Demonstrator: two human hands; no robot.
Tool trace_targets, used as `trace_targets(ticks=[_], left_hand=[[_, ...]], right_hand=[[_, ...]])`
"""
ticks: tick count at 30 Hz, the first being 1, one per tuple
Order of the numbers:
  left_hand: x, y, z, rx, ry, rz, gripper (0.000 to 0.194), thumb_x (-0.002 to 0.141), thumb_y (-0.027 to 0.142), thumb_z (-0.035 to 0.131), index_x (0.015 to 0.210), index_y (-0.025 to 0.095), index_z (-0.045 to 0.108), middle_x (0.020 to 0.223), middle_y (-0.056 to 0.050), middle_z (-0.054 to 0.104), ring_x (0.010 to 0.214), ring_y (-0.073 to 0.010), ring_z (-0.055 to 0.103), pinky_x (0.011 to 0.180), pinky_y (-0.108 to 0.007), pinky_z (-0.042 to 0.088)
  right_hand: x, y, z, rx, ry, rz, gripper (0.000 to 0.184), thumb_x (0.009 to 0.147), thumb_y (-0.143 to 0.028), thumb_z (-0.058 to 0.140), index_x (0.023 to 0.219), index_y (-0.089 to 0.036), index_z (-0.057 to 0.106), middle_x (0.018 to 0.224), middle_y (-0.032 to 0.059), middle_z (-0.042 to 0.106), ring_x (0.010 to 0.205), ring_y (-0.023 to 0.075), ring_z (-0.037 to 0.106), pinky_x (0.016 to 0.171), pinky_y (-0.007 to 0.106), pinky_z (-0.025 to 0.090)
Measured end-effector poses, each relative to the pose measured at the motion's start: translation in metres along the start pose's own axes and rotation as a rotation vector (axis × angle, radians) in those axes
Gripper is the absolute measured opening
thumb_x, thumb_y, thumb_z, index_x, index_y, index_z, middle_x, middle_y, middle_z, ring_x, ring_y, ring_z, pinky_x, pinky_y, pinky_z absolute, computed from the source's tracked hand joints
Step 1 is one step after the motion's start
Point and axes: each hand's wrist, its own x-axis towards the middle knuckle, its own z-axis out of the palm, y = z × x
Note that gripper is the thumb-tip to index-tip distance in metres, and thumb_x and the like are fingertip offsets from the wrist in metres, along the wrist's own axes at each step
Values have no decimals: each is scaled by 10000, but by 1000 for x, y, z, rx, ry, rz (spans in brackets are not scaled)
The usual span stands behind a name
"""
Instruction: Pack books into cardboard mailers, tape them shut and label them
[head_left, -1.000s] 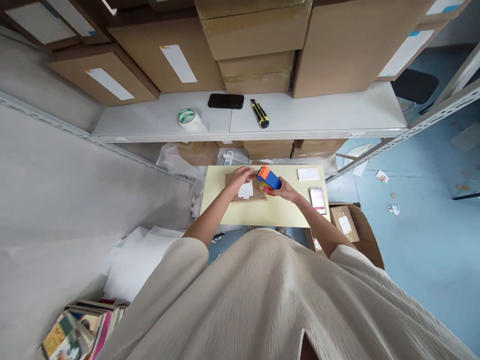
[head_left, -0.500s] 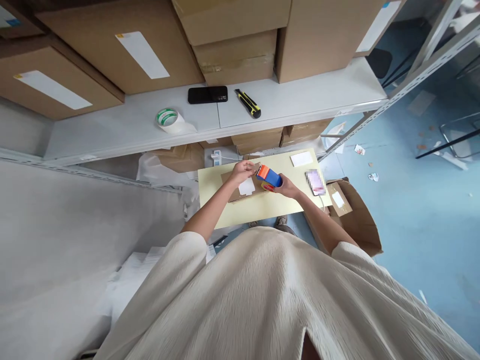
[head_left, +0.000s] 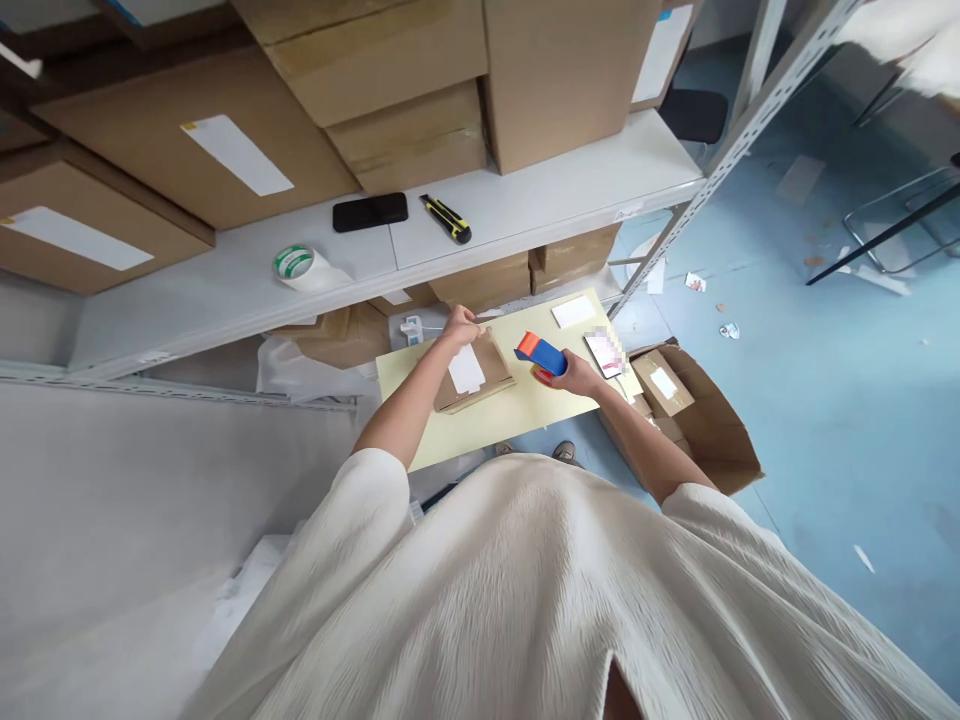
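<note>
A flat brown cardboard parcel [head_left: 487, 382] with a white label [head_left: 466, 369] lies on a small pale yellow table [head_left: 480, 425]. My left hand [head_left: 459, 327] is closed on the parcel's far edge, fingers pinched together there. My right hand [head_left: 574, 374] is wrapped round a blue and orange tape dispenser [head_left: 540, 354], held just right of the parcel and apart from it. A phone [head_left: 604, 352] lies on the table right of that hand, and a white card [head_left: 573, 311] sits at the far right corner.
A white shelf [head_left: 525, 215] behind the table carries a green tape roll [head_left: 295, 263], a black phone [head_left: 370, 211], a yellow utility knife [head_left: 445, 217] and stacked cardboard boxes [head_left: 420, 90]. An open carton [head_left: 697, 420] stands on the blue floor at right.
The tape dispenser has drawn away to the right, off the parcel. My left hand has shifted to the parcel's far edge. The view has swung left and tilted.
</note>
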Motion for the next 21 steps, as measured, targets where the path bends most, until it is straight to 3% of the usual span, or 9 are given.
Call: trace_targets(ticks=[3, 6, 10, 14, 17, 21], left_hand=[[6, 9, 14, 86, 14, -39, 546, 634, 175, 984, 1004, 268, 594, 925, -26, 745, 1042, -291, 730, 900, -390, 589], [14, 17, 36, 261, -23, -41, 528, 571, 122, 958, 938, 256, 602, 999, -49, 762, 1180, -335, 727, 997, -407, 586], [34, 22, 64, 595, -101, -52, 586, 515, 96, 948, 975, 255, 621, 1182, -97, 780, 1329, -387, 703, 1116, -435, 566], [54, 19, 81, 682, -174, 22, 701, 575, 160, 994, 1164, 268, 629, 1338, -150, 773, 1453, -393, 655, 1220, -464, 519], [64, 14, 88, 760, -214, 4, 764, 597, 131, 988, 1265, 241, 634, 1360, -211, 758, 1498, -434, 629, 1259, -506, 485], [72, 3, 95, 833, -267, -10, 839, 586, 68, 962, 1348, 220, 647, 1296, -214, 765, 1460, -453, 645, 1261, -554, 471]], right_hand=[[-10, 35, -6, 140, -82, 59, 491, 663, -433, 974, 961, -259, 625, 850, 21, 721, 795, 234, 667, 664, 320, 468], [-17, 58, 2, 283, -134, 135, 398, 653, -308, 928, 942, -242, 663, 843, 19, 729, 795, 233, 675, 653, 319, 489], [-23, 69, 23, 452, -177, 241, 314, 665, -250, 890, 905, -235, 689, 818, 14, 728, 818, 233, 691, 668, 312, 522], [-18, 75, 46, 604, -207, 315, 315, 681, -264, 882, 945, -229, 714, 858, 18, 757, 861, 229, 710, 698, 302, 547], [-9, 85, 63, 666, -255, 343, 321, 684, -278, 864, 965, -221, 721, 851, 9, 756, 847, 215, 704, 697, 292, 538], [1, 98, 82, 726, -294, 373, 303, 685, -283, 863, 948, -216, 728, 851, 14, 762, 849, 215, 703, 685, 284, 527]])
